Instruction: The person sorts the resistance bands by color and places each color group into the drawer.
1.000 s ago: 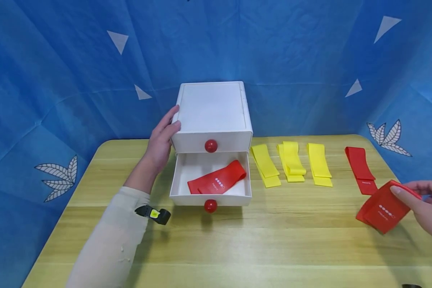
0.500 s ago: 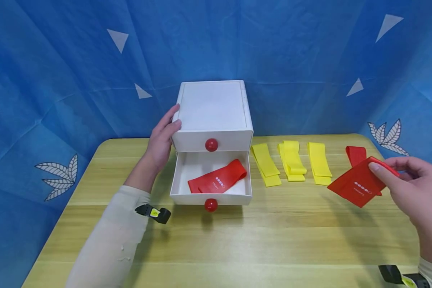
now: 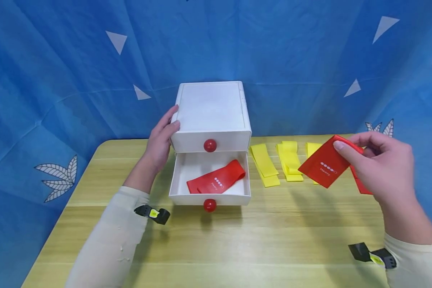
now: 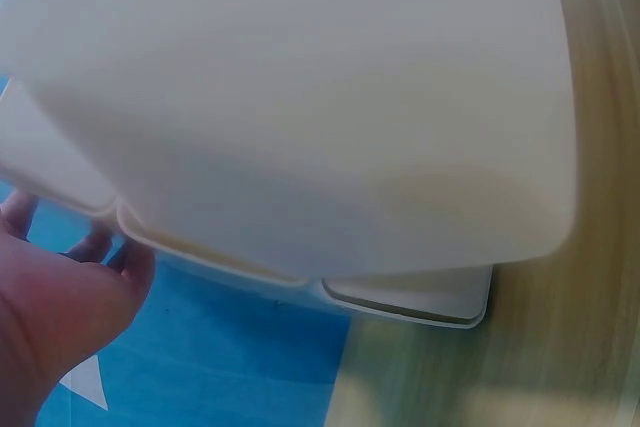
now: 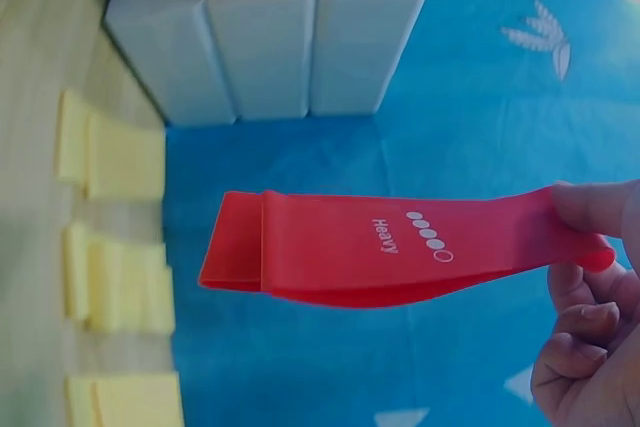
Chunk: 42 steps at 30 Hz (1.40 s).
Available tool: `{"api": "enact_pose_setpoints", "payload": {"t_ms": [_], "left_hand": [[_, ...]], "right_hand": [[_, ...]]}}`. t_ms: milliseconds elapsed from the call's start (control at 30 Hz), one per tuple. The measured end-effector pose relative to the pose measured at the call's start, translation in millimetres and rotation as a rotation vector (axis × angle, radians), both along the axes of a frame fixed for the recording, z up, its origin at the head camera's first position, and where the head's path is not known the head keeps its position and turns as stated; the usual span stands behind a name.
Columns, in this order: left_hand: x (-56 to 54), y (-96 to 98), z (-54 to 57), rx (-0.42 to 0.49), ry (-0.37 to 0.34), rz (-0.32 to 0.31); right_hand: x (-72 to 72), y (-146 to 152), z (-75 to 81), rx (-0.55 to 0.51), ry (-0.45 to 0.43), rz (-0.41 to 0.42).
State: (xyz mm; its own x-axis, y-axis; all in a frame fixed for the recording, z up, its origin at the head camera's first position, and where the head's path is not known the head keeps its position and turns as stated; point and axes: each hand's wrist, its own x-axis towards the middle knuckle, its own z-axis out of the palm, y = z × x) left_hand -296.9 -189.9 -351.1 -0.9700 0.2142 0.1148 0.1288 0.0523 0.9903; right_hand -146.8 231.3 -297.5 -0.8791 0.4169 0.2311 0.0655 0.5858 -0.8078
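Observation:
My right hand (image 3: 389,168) pinches a folded red resistance band (image 3: 322,164) between thumb and fingers, above the right part of the table. "Heavy" and a row of dots are printed on that band, which stretches flat in the right wrist view (image 5: 340,247). My left hand (image 3: 158,146) rests on the left side of a white two-drawer box (image 3: 212,106), fingertips at its top edge. The box's lower drawer (image 3: 187,199) is pulled out and holds another red resistance band (image 3: 216,180). The upper drawer (image 3: 187,142) is closed.
Three folded yellow resistance bands (image 3: 264,166) lie in a row right of the box, the rightmost partly hidden by the held band. Behind my right hand another red band (image 3: 361,184) is partly visible. A blue cloth (image 3: 291,60) hangs behind the wooden table (image 3: 237,248).
My right hand has carried the red resistance band leftward and up from the table's right side, now in front of the rightmost yellow band. My left hand has stayed on the box.

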Motion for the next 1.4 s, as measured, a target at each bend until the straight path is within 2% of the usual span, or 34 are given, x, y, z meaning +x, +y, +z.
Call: {"api": "enact_pose_setpoints", "payload": {"t_ms": [267, 467, 700, 900, 1100, 1400], "left_hand": [[-1.3, -0.3, -1.7, 0.024, 0.008, -0.007], [-1.7, -0.9, -1.7, 0.028, 0.009, -0.007], [-2.0, -1.5, -2.0, 0.008, 0.005, -0.006], [-1.5, -0.8, -1.2, 0.002, 0.001, -0.001], [-0.8, -0.4, -0.7, 0.005, -0.002, 0.000], [-0.7, 0.3, -1.4, 0.004, 0.005, -0.004]], "right_hand": [[-13.9, -38, 21.0, -0.034, 0.060, 0.120], [-23.3, -70, 30.1, -0.020, 0.135, 0.219], [-32.2, -103, 32.9, 0.014, 0.194, 0.327], [-39.5, -130, 29.5, -0.047, 0.230, 0.430], [-42.4, -152, 26.4, -0.087, 0.219, 0.500], [-44.4, -180, 22.6, -0.079, 0.141, 0.552]]}}
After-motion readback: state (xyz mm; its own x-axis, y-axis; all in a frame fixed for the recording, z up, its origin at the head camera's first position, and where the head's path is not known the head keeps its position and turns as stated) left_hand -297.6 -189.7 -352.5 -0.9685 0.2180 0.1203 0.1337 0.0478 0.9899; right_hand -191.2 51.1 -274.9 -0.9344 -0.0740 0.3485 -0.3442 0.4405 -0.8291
